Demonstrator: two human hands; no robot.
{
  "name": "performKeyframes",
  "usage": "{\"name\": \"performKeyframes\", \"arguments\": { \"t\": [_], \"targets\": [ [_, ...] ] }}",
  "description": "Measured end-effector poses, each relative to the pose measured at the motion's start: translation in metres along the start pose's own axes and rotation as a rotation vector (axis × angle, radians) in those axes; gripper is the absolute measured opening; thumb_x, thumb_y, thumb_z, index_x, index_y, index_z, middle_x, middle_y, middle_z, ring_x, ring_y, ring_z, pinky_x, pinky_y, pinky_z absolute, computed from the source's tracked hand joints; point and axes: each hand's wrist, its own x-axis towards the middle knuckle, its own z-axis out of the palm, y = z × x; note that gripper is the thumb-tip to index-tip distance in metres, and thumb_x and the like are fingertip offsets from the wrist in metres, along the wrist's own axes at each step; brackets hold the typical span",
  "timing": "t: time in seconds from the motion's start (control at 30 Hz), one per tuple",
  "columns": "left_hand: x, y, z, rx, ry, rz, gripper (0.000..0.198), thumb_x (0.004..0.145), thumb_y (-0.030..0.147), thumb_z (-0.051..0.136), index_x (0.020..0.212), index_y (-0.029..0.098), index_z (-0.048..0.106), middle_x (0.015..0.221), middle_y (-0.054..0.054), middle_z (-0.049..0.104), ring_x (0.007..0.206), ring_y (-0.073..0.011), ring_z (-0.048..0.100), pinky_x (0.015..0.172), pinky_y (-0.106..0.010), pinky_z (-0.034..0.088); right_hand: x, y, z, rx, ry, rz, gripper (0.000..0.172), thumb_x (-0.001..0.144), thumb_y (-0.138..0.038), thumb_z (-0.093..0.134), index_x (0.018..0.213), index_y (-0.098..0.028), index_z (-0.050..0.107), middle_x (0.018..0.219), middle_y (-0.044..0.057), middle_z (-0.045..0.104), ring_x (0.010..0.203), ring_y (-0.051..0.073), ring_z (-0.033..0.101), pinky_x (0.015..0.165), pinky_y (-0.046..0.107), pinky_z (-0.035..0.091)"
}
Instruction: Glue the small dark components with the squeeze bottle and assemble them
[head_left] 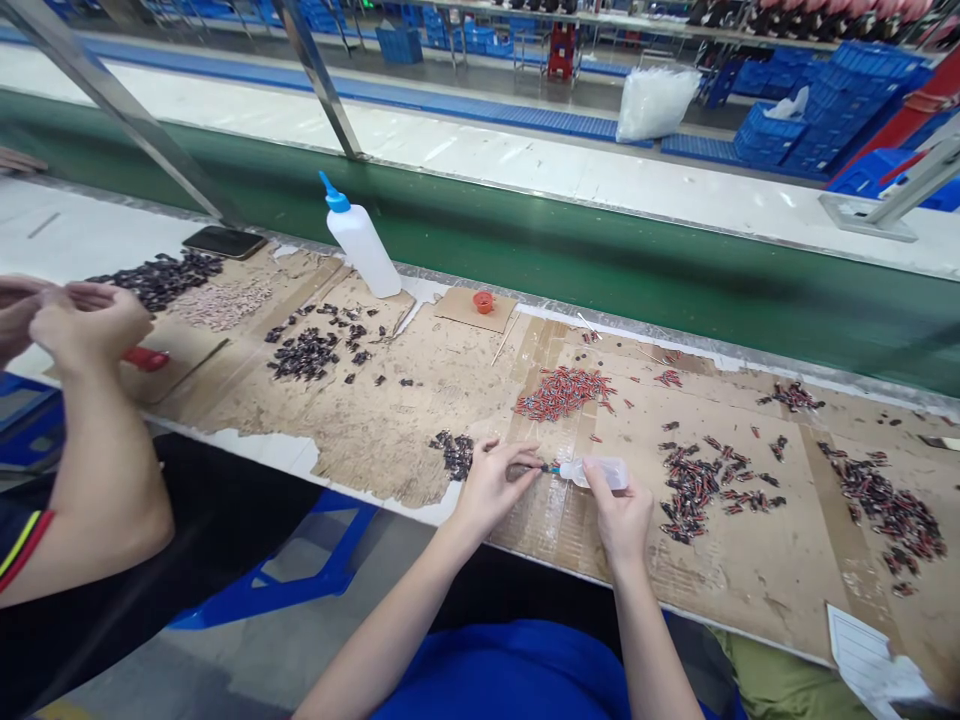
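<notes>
My right hand [619, 500] is closed round a small translucent bottle [606, 473], its blue-green tip pointing left. That tip meets a small dark part [537, 467] pinched between the fingertips of my left hand [496, 482]. Just left of my left hand lies a small pile of black parts [454, 455]. Beyond my hands, a heap of small red parts [562, 393] rests on the cardboard [397, 430]. To the right of my right hand are black-and-red pieces [686, 490] in a loose pile.
A white bottle with a blue cap [365, 250] stands farther back, near a red cap [484, 301] on a cardboard square. At the left are another person's hands [90, 320] and a phone [224, 242]. A green belt [525, 240] runs behind the table.
</notes>
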Motion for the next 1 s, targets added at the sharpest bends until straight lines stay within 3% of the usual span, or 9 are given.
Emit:
{"name": "performKeyframes", "arguments": {
  "t": [0.2, 0.33, 0.43, 0.57, 0.67, 0.77, 0.83, 0.9, 1.0],
  "targets": [
    [0.0, 0.002, 0.0, 0.061, 0.005, 0.021, 0.014, 0.082, 0.021, 0.066, 0.096, 0.023, 0.066, 0.087, -0.001, 0.079, 0.093, -0.0209, 0.07, 0.103, -0.048, 0.03, -0.001, 0.0, 0.0, -0.008, 0.043, -0.013, 0.034, 0.066, -0.048, 0.071, 0.064, -0.015, 0.069, 0.063, 0.005, 0.07, 0.058, 0.019, 0.062, 0.056, 0.029, 0.051],
    [0.001, 0.002, -0.001, 0.107, 0.015, 0.033, 0.014, 0.08, 0.018, 0.068, 0.092, 0.024, 0.069, 0.087, -0.001, 0.078, 0.1, -0.0231, 0.065, 0.099, -0.048, 0.033, 0.003, 0.002, -0.014, 0.03, 0.111, 0.025, 0.036, 0.065, -0.049, 0.072, 0.064, -0.014, 0.067, 0.064, 0.005, 0.068, 0.059, 0.018, 0.061, 0.058, 0.03, 0.05],
    [0.002, 0.0, -0.002, 0.142, 0.001, 0.066, 0.015, 0.081, 0.019, 0.069, 0.094, 0.025, 0.071, 0.094, -0.004, 0.075, 0.107, -0.0263, 0.058, 0.096, -0.048, 0.036, 0.011, 0.004, -0.033, 0.0, 0.181, 0.018, 0.046, 0.063, -0.054, 0.073, 0.082, -0.012, 0.069, 0.076, 0.007, 0.07, 0.065, 0.019, 0.062, 0.062, 0.031, 0.05],
    [0.002, -0.002, -0.002, 0.163, -0.004, 0.096, 0.009, 0.081, 0.019, 0.068, 0.085, 0.025, 0.073, 0.104, -0.006, 0.068, 0.11, -0.027, 0.052, 0.095, -0.048, 0.038, 0.018, -0.001, -0.053, -0.419, 0.227, -0.12, 0.067, 0.065, -0.06, 0.072, 0.115, -0.015, 0.063, 0.093, 0.012, 0.067, 0.081, 0.026, 0.061, 0.075, 0.041, 0.05],
    [0.001, -0.003, 0.001, 0.142, 0.003, 0.11, 0.01, 0.083, 0.016, 0.065, 0.085, 0.024, 0.072, 0.104, -0.005, 0.067, 0.111, -0.0268, 0.051, 0.095, -0.048, 0.04, 0.018, -0.011, -0.055, -0.786, 0.261, -0.405, 0.053, 0.076, -0.055, 0.066, 0.114, -0.018, 0.067, 0.108, 0.019, 0.061, 0.102, 0.035, 0.053, 0.09, 0.055, 0.042],
    [0.0, -0.003, 0.003, 0.085, 0.043, 0.109, 0.012, 0.084, 0.014, 0.063, 0.084, 0.024, 0.07, 0.094, -0.004, 0.07, 0.113, -0.0269, 0.053, 0.095, -0.047, 0.043, 0.018, -0.02, -0.043, -0.885, 0.016, -0.719, 0.024, 0.09, -0.033, 0.055, 0.105, -0.025, 0.072, 0.115, 0.015, 0.059, 0.109, 0.033, 0.047, 0.092, 0.053, 0.042],
    [-0.002, -0.003, 0.003, 0.033, 0.078, 0.112, 0.013, 0.085, 0.014, 0.06, 0.085, 0.023, 0.069, 0.09, -0.005, 0.07, 0.11, -0.0252, 0.057, 0.094, -0.043, 0.047, 0.022, -0.022, -0.031, -0.881, -0.288, -0.853, 0.028, 0.092, -0.017, 0.049, 0.103, -0.028, 0.072, 0.109, 0.01, 0.064, 0.105, 0.029, 0.049, 0.09, 0.047, 0.046],
    [-0.003, -0.002, 0.001, -0.028, 0.105, 0.117, 0.013, 0.087, 0.016, 0.058, 0.089, 0.022, 0.07, 0.092, -0.005, 0.069, 0.101, -0.0222, 0.063, 0.09, -0.038, 0.05, 0.028, -0.022, -0.018, -0.875, -0.533, -0.914, 0.033, 0.091, -0.011, 0.048, 0.104, -0.03, 0.072, 0.104, 0.007, 0.066, 0.103, 0.027, 0.049, 0.088, 0.043, 0.049],
    [-0.005, -0.001, -0.003, -0.08, 0.142, 0.135, 0.016, 0.089, 0.018, 0.055, 0.097, 0.021, 0.069, 0.096, -0.007, 0.071, 0.092, -0.0204, 0.066, 0.085, -0.035, 0.053, 0.038, -0.02, -0.004, -0.914, -0.698, -0.916, 0.028, 0.089, -0.011, 0.055, 0.099, -0.03, 0.073, 0.09, 0.006, 0.068, 0.097, 0.025, 0.051, 0.082, 0.039, 0.051]
  ]
}}
